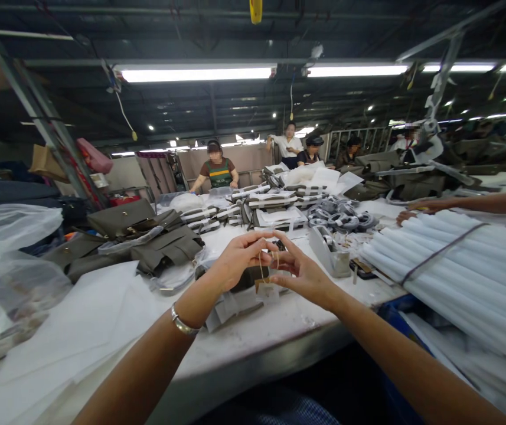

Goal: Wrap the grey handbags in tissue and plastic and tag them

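Over the front of the table, my left hand (pixel 239 260) and my right hand (pixel 301 274) meet at the fingertips. A thin tan loop that looks like a rubber band (pixel 262 268) hangs between them. The fingers of both hands are bent around it, the right ones more spread. Just below and behind my hands lies a dark grey piece partly wrapped in white paper (pixel 230 308); my hands hide much of it. A small brown tag (pixel 261 285) shows under my fingers.
Olive-grey bags (pixel 146 236) lie at left beside white sheets (pixel 84 319). Wrapped straps (pixel 274 200) are heaped behind, near grey rings (pixel 339 212). A tied bundle of white foam tubes (pixel 451 265) sits at right, near another person's hand (pixel 412 213). Several people work beyond.
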{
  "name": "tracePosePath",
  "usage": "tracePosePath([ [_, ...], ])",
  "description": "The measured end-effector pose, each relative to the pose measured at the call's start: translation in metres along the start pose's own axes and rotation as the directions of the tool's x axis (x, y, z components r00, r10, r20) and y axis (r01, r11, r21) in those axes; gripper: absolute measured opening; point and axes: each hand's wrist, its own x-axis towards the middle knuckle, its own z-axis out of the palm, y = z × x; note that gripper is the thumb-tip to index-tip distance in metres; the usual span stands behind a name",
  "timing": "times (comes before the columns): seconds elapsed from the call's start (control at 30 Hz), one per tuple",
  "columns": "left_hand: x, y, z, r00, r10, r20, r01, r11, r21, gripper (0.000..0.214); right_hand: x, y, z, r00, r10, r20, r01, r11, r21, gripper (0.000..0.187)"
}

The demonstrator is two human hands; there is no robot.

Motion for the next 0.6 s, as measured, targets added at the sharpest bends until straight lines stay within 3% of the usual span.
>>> tracePosePath([
  [0.1,0.0,-0.002,0.0,1.0,0.002,-0.025,-0.003,0.998,-0.056,0.036,-0.01,0.016,0.011,0.999,0.009,-0.048,-0.011,0.999,-0.031,0.105],
  [0.2,0.002,-0.003,-0.001,0.998,0.004,-0.068,-0.01,0.996,-0.092,0.036,-0.019,0.033,0.023,0.989,0.057,-0.138,-0.062,0.997,-0.037,0.101],
  [0.37,0.002,-0.005,0.001,0.995,-0.001,-0.1,-0.01,0.994,-0.109,0.033,-0.028,0.059,0.04,0.945,0.119,-0.304,-0.092,0.991,0.1,0.079],
  [0.5,0.002,-0.007,0.004,0.993,-0.008,-0.118,-0.007,0.991,-0.132,0.032,-0.03,0.07,0.049,0.941,0.124,-0.313,-0.083,0.987,0.141,0.054],
  [0.6,0.003,-0.007,0.007,0.992,-0.005,-0.125,-0.013,0.99,-0.14,0.032,-0.031,0.072,0.053,0.941,0.131,-0.312,-0.096,0.987,0.125,0.046],
])
